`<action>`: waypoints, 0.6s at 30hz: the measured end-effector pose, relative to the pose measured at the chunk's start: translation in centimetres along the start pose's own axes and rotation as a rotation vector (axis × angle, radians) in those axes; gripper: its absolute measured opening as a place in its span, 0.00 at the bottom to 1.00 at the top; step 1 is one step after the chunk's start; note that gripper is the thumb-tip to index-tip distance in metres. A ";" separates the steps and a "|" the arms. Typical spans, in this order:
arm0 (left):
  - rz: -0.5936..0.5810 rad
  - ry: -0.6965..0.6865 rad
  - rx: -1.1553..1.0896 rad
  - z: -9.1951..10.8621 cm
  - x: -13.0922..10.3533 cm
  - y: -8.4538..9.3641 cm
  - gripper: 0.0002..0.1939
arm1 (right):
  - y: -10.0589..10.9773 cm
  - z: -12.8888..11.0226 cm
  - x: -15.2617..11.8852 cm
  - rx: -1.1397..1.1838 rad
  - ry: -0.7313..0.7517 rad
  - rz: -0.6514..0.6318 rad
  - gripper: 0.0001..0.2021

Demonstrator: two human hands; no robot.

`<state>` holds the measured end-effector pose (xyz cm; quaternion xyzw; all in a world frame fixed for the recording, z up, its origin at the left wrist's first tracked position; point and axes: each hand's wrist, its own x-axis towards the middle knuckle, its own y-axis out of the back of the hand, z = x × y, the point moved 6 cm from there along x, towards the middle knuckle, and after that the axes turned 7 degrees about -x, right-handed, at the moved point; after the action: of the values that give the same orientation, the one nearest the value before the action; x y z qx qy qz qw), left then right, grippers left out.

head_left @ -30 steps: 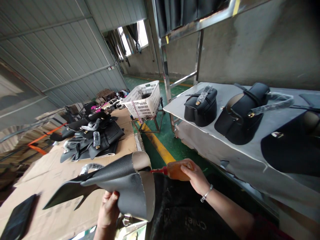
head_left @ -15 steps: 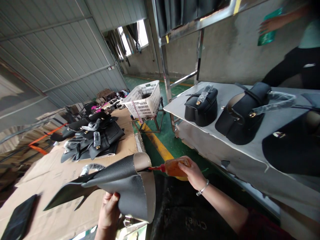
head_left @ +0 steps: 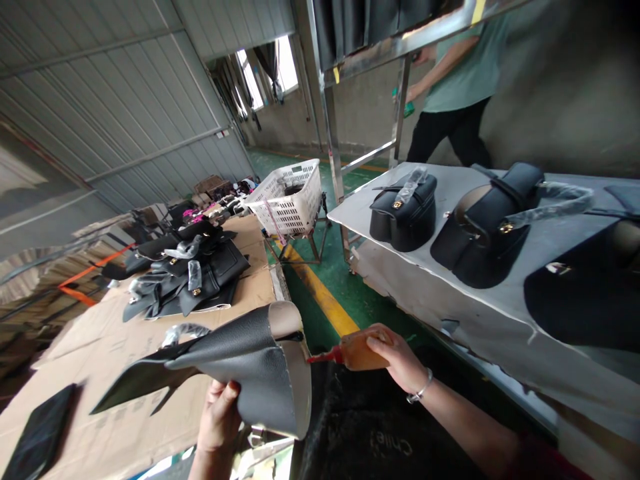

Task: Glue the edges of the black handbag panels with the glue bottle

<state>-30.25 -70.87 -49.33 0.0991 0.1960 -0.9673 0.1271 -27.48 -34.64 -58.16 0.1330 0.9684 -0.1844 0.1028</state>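
Observation:
My left hand (head_left: 220,412) grips the lower edge of a black leather bag piece (head_left: 250,367), thumb showing on its outer face. The piece is curved, with a beige lining strip along its open end, and its far part reaches over the cardboard-covered table. In my right hand (head_left: 397,357) is a squeeze bottle (head_left: 363,352) of orange-brown liquid with a red nozzle. The nozzle tip points left at the beige edge, touching it or very close; I cannot tell which. A plastic-wrapped handle (head_left: 185,332) shows behind the piece.
Black bag parts (head_left: 200,277) are heaped on the cardboard-topped table (head_left: 125,353), with a dark phone-like slab (head_left: 43,430) at its near left. A white basket (head_left: 290,207) stands beyond. Several black bags (head_left: 404,212) sit on the right table (head_left: 350,210). A person (head_left: 455,93) walks behind it.
My right hand has drawn the bottle slightly right and down, so its nozzle moved from inside the opening to the beige edge. The person behind has walked left.

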 end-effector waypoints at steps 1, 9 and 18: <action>0.000 0.001 -0.003 0.0 0.0 0.0 0.23 | -0.1 0.0 -0.1 0.017 -0.012 -0.006 0.23; 0.005 0.005 -0.004 0.0 -0.2 -0.2 0.22 | -0.8 -0.5 1.0 0.151 -0.033 0.041 0.25; 0.016 -0.004 -0.009 -0.1 -0.2 -0.1 0.23 | -0.7 1.4 -0.6 0.187 -0.139 -0.056 0.24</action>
<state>-30.10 -70.73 -49.34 0.0983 0.1990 -0.9655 0.1359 -26.97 -35.94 -59.02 0.1019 0.9408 -0.2853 0.1518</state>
